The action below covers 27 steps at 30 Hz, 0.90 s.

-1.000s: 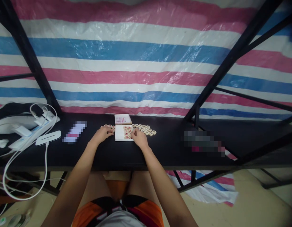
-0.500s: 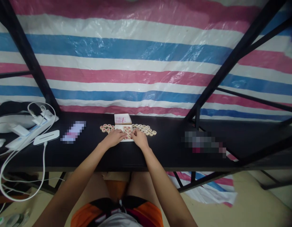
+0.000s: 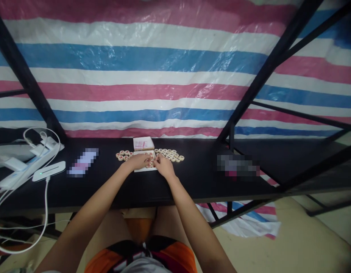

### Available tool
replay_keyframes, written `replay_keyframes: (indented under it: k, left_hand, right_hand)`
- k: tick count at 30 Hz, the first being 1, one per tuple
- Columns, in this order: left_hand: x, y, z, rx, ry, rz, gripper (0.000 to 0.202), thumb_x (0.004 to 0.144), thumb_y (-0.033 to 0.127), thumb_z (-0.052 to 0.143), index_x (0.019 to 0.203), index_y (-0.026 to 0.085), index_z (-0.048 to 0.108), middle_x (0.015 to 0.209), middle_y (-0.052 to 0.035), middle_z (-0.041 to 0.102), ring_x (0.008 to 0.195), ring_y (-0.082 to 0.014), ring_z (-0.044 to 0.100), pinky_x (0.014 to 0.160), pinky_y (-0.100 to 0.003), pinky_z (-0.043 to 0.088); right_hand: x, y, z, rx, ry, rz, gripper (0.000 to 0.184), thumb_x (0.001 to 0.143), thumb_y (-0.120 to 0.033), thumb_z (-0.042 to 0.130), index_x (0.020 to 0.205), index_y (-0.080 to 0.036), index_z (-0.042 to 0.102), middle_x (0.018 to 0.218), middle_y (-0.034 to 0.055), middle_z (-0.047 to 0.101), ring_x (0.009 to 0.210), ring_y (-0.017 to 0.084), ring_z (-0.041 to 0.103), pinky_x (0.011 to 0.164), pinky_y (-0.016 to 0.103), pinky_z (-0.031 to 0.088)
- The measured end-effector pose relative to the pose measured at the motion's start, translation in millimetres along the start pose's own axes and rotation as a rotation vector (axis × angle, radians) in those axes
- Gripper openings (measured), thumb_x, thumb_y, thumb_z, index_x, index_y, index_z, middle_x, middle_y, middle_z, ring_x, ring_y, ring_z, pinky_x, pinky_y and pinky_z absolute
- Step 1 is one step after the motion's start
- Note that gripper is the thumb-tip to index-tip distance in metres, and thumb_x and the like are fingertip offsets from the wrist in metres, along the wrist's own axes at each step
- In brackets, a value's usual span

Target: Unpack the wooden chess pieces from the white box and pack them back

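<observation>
A small white box (image 3: 139,170) with its lid (image 3: 143,143) folded back sits on the black tabletop. Inside it lie several round Chinese chess pieces (image 3: 149,153) with red characters. From the left my left hand (image 3: 138,162) reaches over the box, fingers curled down among the pieces; its fingertips are partly hidden. At the box's right edge my right hand (image 3: 164,166) is closed, thumb and fingers pinched at a chess piece that barely shows. Red-marked pieces (image 3: 122,154) lie loose left of the box, and dark-marked pieces (image 3: 173,154) lie to its right.
A blurred-out phone-like object (image 3: 83,162) lies on the left of the black table (image 3: 203,178). Beyond it are a white power strip (image 3: 24,168), a white device (image 3: 49,171) and looping cables. Another blurred item (image 3: 236,165) lies right. Black metal posts (image 3: 243,98) and striped sheeting stand behind.
The camera view has shifted, so the table scene sits slightly further left. Both hands stay at the box, with the left fingers a little more curled over the pieces.
</observation>
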<state>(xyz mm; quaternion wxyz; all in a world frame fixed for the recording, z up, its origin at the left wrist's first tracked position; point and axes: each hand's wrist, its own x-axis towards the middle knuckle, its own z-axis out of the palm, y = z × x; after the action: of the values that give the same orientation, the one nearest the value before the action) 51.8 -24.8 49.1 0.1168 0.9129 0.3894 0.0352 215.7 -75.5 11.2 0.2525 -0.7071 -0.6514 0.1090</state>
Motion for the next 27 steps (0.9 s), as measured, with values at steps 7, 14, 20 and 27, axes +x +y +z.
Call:
replay_keyframes:
  k: [7, 14, 20, 27]
  left_hand:
    - [9.0, 24.0, -13.2, -0.039, -0.060, -0.308, 0.015, 0.074, 0.022, 0.055, 0.085, 0.019, 0.064, 0.089, -0.0056, 0.069, 0.082, -0.0201, 0.062, 0.066, -0.026, 0.042]
    - [3.2, 29.7, -22.2, -0.045, 0.042, -0.415, 0.018, 0.072, 0.017, 0.058, 0.089, 0.015, 0.063, 0.090, -0.0103, 0.069, 0.084, -0.0225, 0.063, 0.067, -0.027, 0.043]
    - [-64.0, -4.4, -14.1, -0.126, 0.459, -0.574, 0.009, 0.077, 0.022, 0.056, 0.084, 0.019, 0.061, 0.091, -0.0064, 0.067, 0.084, -0.0200, 0.062, 0.073, -0.026, 0.043]
    - [-85.0, -20.8, 17.8, -0.079, 0.464, -0.503, 0.010, 0.079, 0.015, 0.052, 0.082, 0.019, 0.060, 0.101, -0.0064, 0.062, 0.094, -0.0204, 0.060, 0.078, -0.027, 0.045]
  right_hand:
    - [0.1, -0.6, -0.2, -0.006, -0.002, -0.014, 0.014, 0.086, -0.029, 0.048, 0.091, -0.022, 0.058, 0.074, 0.0009, 0.063, 0.072, 0.016, 0.058, 0.062, 0.023, 0.032]
    - [-1.1, -1.9, -2.9, 0.011, -0.008, 0.005, 0.012, 0.085, -0.031, 0.050, 0.090, -0.023, 0.058, 0.075, 0.0006, 0.063, 0.072, 0.016, 0.058, 0.062, 0.023, 0.032]
    - [-2.0, -3.3, -3.0, 0.034, 0.007, 0.010, 0.011, 0.083, -0.030, 0.051, 0.087, -0.022, 0.057, 0.073, 0.0001, 0.062, 0.070, 0.016, 0.057, 0.061, 0.023, 0.031]
    - [-0.6, 0.7, 0.7, 0.028, 0.016, -0.014, 0.011, 0.084, -0.031, 0.051, 0.086, -0.022, 0.057, 0.071, -0.0002, 0.061, 0.068, 0.015, 0.056, 0.061, 0.023, 0.030]
